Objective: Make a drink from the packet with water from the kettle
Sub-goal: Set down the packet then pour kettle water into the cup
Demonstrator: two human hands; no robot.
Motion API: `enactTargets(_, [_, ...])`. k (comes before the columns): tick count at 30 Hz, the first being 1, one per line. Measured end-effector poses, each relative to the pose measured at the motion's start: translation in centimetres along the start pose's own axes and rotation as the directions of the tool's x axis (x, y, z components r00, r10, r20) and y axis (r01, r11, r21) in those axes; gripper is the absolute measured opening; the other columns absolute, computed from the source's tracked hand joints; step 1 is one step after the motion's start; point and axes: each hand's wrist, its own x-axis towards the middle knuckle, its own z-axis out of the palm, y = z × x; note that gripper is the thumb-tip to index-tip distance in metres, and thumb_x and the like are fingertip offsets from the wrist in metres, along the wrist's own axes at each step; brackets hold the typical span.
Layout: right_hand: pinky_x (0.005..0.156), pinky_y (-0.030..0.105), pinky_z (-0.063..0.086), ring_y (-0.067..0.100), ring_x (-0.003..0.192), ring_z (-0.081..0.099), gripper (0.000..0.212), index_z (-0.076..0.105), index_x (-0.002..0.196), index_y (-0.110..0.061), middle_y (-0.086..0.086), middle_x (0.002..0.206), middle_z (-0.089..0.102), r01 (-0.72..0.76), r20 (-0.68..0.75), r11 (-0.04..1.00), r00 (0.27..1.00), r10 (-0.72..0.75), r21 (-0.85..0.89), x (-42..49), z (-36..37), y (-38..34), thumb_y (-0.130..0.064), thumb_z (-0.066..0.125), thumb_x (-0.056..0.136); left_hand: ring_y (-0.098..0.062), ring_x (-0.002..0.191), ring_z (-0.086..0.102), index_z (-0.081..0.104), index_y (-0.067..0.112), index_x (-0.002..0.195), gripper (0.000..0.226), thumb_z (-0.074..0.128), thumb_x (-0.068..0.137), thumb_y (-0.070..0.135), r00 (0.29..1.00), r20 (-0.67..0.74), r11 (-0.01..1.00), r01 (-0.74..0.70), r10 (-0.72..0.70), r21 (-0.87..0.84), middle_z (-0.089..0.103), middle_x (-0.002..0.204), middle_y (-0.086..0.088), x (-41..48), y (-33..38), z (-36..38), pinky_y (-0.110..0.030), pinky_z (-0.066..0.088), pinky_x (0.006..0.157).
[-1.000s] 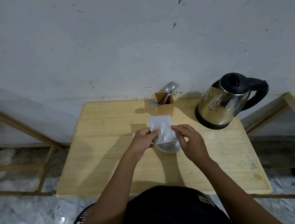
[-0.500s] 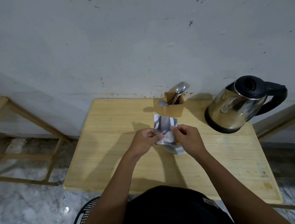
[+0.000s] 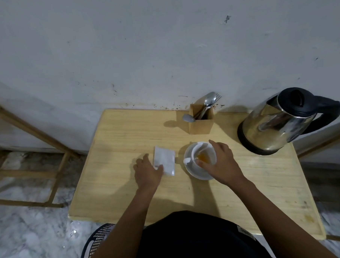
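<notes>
— What's in front of them?

— A pale wooden table (image 3: 117, 189) pushed against the wall, and the person sits at its near edge. Biggest thing on it is the steel kettle (image 3: 272, 128) with a black lid and handle, standing at the far right corner, well apart from both hands.

— And in the middle?

— A small wooden box (image 3: 201, 122) near the wall, holding spoons (image 3: 209, 101) and a fork, handles down. One more spoon lies just left of it. Closer in, a white saucer (image 3: 198, 172) with a white cup (image 3: 204, 152) on it — there is orange powder at the bottom of the cup.

— The hands?

— The right hand (image 3: 223, 163) rests over the cup's right side, fingers spread and curved around the rim, thumb at the near edge; it grips loosely, not closed tight. The left hand (image 3: 147, 171) lies flat and open, fingertips on the near left corner of the packet (image 3: 164, 160), pressing rather than pinching.

— So the packet is down?

— Yes, flat on the table just left of the saucer, silvery white, slightly tilted.
</notes>
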Motion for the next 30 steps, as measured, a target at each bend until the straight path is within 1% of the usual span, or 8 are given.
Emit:
enactTargets(2, [0.097,0.036,0.041,0.018,0.135,0.029,0.093,0.025,0.150,-0.025,0.001,0.147,0.030,-0.009,0.022,1.000,1.000,0.009,-0.018,-0.1,0.1,-0.2,-0.060,0.069,0.076,-0.036,0.128,0.036,0.029,0.018,0.144,0.079,0.067,0.079,0.042,0.991,-0.100,0.981,-0.069,0.088,0.180,0.031,0.144,-0.017,-0.3,-0.1,0.5,-0.044,0.040,0.098])
enactTargets(4, [0.097,0.036,0.042,0.018,0.136,0.028,0.101,0.022,0.151,-0.025,0.001,0.148,0.028,-0.018,0.035,0.999,0.999,0.019,-0.028,-0.2,0.2,-0.3,-0.063,0.071,0.072,-0.035,0.133,0.031,0.025,0.026,0.147,0.076,0.062,0.082,0.044,0.973,-0.059,0.936,-0.199,0.225,0.291,0.023,0.151,-0.015,-0.5,-0.2,1.1,-0.044,0.036,0.104])
enactTargets(8, [0.091,0.032,0.043,0.018,0.134,0.028,0.100,0.024,0.150,-0.024,0.001,0.146,0.028,-0.034,0.017,0.999,0.999,0.035,-0.041,-0.2,0.7,-0.3,-0.061,0.073,0.071,-0.029,0.121,0.041,0.046,0.030,0.133,0.048,0.049,0.088,0.045,0.917,0.087,0.832,-0.390,0.389,0.394,0.043,0.137,-0.006,-0.6,-0.7,1.8,-0.041,0.038,0.098])
enactTargets(17, [0.089,0.042,0.051,0.019,0.128,0.038,0.089,0.035,0.143,-0.025,-0.001,0.140,0.035,-0.055,-0.072,0.996,0.996,0.051,-0.064,-0.4,1.5,-0.4,-0.061,0.070,0.069,-0.028,0.117,0.042,0.049,0.028,0.130,0.047,0.047,0.088,0.048,0.929,0.050,0.840,-0.355,0.367,0.411,0.045,0.134,-0.005,-0.3,-0.6,2.1,-0.041,0.037,0.096])
enactTargets(21, [0.089,0.035,0.047,0.014,0.129,0.035,0.081,0.037,0.141,-0.030,-0.006,0.140,0.038,-0.038,-0.061,0.999,0.997,0.038,-0.005,-0.6,1.3,-0.1,-0.060,0.068,0.073,-0.027,0.120,0.043,0.051,0.026,0.131,0.047,0.046,0.090,0.049,0.927,0.021,0.894,-0.368,0.376,0.254,0.048,0.137,-0.002,-0.5,0.3,1.7,-0.039,0.037,0.097])
enactTargets(25, [0.087,0.026,0.037,0.004,0.117,0.040,0.054,0.050,0.133,-0.029,-0.011,0.130,0.044,-0.026,-0.167,0.987,0.984,0.053,0.161,-1.3,0.1,0.1,-0.045,0.067,0.085,-0.020,0.101,0.060,0.059,0.021,0.124,0.041,0.052,0.091,0.045,0.919,0.133,0.918,-0.340,0.370,-0.204,0.061,0.121,0.000,-1.6,2.4,0.7,-0.030,0.046,0.089])
enactTargets(27, [0.088,0.025,0.039,0.003,0.111,0.045,0.039,0.058,0.126,-0.028,-0.012,0.124,0.047,-0.029,-0.232,0.971,0.969,0.085,0.237,-1.8,-0.6,0.3,-0.042,0.064,0.090,-0.014,0.088,0.060,0.058,0.023,0.125,0.043,0.050,0.091,0.048,0.894,0.192,0.899,-0.351,0.405,-0.261,0.060,0.118,0.004,-2.5,3.7,0.4,-0.025,0.045,0.081])
enactTargets(30, [0.093,0.031,0.047,0.007,0.112,0.052,0.023,0.066,0.113,-0.029,-0.009,0.120,0.055,-0.016,-0.276,0.954,0.956,0.103,0.300,-2.5,-1.7,1.1,-0.037,0.060,0.093,-0.013,0.094,0.059,0.056,0.023,0.126,0.043,0.049,0.092,0.048,0.873,0.197,0.873,-0.376,0.446,-0.310,0.058,0.119,0.006,-3.4,5.2,0.8,-0.027,0.047,0.085])
